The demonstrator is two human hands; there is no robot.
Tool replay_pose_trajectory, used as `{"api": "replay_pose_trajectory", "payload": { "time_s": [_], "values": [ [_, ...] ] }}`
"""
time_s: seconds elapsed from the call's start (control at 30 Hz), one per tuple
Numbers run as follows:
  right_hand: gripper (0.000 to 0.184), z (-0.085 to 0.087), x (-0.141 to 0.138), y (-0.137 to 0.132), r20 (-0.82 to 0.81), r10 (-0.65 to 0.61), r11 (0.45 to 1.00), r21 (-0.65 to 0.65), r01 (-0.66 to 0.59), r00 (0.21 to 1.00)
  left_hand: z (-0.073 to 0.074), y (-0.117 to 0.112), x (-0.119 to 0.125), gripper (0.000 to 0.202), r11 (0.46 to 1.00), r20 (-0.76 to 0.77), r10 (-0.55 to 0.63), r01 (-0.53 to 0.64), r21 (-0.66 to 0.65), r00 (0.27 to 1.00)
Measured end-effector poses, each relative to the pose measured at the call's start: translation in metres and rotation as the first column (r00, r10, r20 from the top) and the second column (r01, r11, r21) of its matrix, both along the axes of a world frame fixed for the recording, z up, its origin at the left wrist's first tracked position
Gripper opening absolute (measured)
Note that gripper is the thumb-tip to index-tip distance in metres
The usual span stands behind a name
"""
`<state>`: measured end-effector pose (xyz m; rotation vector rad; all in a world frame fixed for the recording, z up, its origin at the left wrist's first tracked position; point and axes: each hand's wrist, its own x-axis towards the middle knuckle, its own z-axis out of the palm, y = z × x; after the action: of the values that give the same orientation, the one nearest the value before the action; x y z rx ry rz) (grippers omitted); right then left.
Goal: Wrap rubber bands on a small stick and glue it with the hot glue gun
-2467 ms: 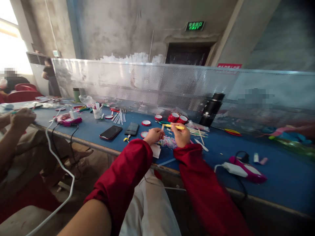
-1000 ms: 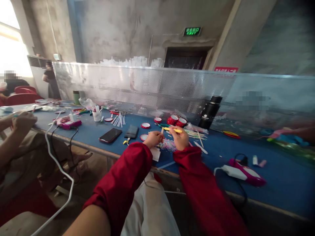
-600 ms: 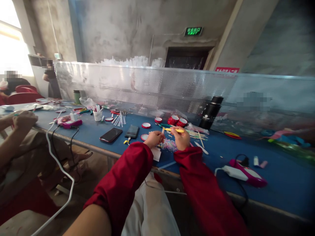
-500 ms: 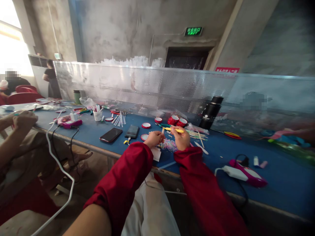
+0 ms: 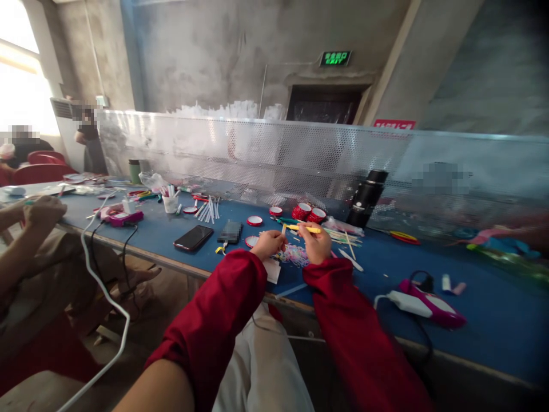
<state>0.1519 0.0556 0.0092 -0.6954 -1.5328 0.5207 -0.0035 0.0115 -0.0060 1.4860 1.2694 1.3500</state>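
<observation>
**Both hands at bench, small-parts work**

Left hand (image 5: 268,243): fingers pinched shut on a short pale stick (image 5: 283,229), held upright. Right hand (image 5: 316,242): fingers clamped on a slim yellow pen-shaped tool (image 5: 307,228), lying level at 3 o'clock of the stick. A heap of pastel loops (image 5: 294,255) lies on the blue table (image 5: 493,320) at 6 o'clock of the tool.

Over the blue table (image 5: 493,320), yellow pen (image 5: 307,228) in right hand (image 5: 316,244), thin stick (image 5: 283,228) in left hand (image 5: 267,244).

A black phone (image 5: 193,237) lies near red tape rolls (image 5: 309,213).
</observation>
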Motion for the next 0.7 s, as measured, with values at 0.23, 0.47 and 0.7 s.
{"api": "replay_pose_trajectory", "payload": {
  "time_s": [0.23,0.47,0.7],
  "values": [
    [0.029,0.0005,-0.0001,-0.0006,0.010,0.002,1.000,0.004,-0.002,1.000,0.0013,-0.0017,-0.0001,0.024,1.000,-0.011,0.021,-0.021,-0.012,1.000],
    [0.029,-0.0015,-0.0005,0.0030,0.006,0.009,1.000,0.018,-0.009,1.000,0.0005,-0.0005,-0.0004,0.026,0.999,-0.035,0.044,-0.045,-0.020,0.998],
    [0.028,0.0008,0.0004,0.0008,-0.025,-0.054,0.998,0.017,0.054,0.998,0.0005,-0.0001,-0.0006,0.023,1.000,0.013,0.023,-0.023,-0.014,1.000]
  ]
}}
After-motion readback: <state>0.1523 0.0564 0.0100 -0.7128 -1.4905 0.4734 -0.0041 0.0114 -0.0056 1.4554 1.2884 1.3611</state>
